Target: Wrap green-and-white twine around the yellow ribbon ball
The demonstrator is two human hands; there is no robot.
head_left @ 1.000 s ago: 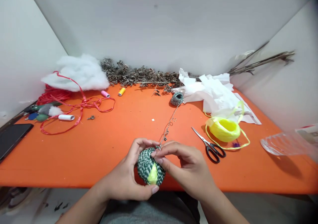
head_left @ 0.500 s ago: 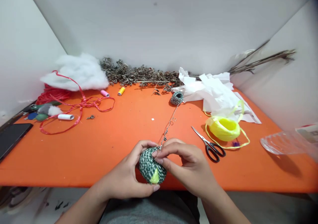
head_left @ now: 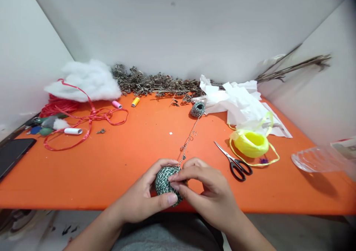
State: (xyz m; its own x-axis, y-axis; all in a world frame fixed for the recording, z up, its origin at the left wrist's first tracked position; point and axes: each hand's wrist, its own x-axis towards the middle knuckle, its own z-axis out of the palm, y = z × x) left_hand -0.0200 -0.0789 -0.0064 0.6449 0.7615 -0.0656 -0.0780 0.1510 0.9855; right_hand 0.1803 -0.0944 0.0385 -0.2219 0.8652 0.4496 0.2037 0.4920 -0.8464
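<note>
A ball wrapped in green and white twine is held at the table's front edge. My left hand curls around its left side, thumb across the front. My right hand pinches at the ball's upper right surface with thumb and index finger; whatever lies between those fingertips is too small to tell. From the ball a twisted strand runs up to a small green and white twine roll with a hollow centre.
Black-handled scissors and a yellow ribbon roll lie to the right, near white paper and a clear plastic container. Red ribbon, white stuffing and a phone are left. Dried plants line the back.
The ball has turned in my hands, so its yellow-green patch no longer shows. My left thumb has moved up onto the ball's front, and my right fingertips have shifted slightly left and down.
</note>
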